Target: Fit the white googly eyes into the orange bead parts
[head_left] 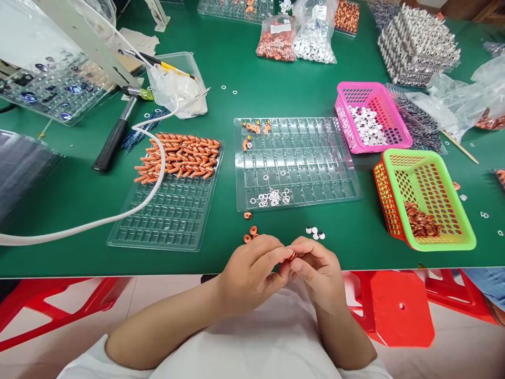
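Left hand (252,271): small orange piece (292,256) is being pinched between fingertips
Right hand (321,271): same piece is being pinched

The bare left hand (252,271) and bare right hand (319,271) come together, fingers (268,259) curled and pinching, the bare left forearm (169,323) and bare right forearm (341,334) angled inward.
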A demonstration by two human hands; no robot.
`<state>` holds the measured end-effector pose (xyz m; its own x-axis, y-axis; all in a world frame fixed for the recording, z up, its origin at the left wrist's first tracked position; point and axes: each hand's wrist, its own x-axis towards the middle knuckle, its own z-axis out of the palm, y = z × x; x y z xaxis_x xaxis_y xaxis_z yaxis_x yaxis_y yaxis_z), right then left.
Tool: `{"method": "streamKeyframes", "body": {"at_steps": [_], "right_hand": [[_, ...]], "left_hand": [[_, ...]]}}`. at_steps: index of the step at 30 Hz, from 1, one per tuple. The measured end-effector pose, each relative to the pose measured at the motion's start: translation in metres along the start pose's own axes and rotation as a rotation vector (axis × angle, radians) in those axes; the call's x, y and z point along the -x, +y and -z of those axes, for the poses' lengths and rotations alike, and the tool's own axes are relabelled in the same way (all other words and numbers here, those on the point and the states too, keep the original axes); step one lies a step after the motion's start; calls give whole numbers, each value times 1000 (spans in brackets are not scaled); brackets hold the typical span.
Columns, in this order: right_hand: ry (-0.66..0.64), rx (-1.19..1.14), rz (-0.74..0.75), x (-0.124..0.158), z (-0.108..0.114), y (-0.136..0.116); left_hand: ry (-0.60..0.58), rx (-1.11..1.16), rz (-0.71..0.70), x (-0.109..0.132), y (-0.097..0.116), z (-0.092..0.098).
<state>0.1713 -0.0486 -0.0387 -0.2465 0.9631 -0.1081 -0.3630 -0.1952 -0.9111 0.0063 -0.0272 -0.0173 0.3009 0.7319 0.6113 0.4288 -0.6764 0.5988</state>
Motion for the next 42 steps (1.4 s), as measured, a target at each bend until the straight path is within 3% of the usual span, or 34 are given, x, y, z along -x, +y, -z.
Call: {"method": "streamKeyframes", "body": {"at_steps": [16,22,24,30,35,42], "right_hand": [[-24,83,68,-3,7,-1],[9,331,248,-2,5,-3],[15,453,329,-2,5,-6],[-6,791,532,-6,5,-16],[-73,1003,635,-9,8,-16],[-87,1060,655,-10,11,-16]], "left_hand": [[-147,116,-61,10,-7,5],[-128,246,13,10,-3,9],[-118,332,106,7,0,12],[-208,663,617,-1,5,20],[-174,771,781,-1,3,15],[-160,979,1012,-4,1,13]]}}
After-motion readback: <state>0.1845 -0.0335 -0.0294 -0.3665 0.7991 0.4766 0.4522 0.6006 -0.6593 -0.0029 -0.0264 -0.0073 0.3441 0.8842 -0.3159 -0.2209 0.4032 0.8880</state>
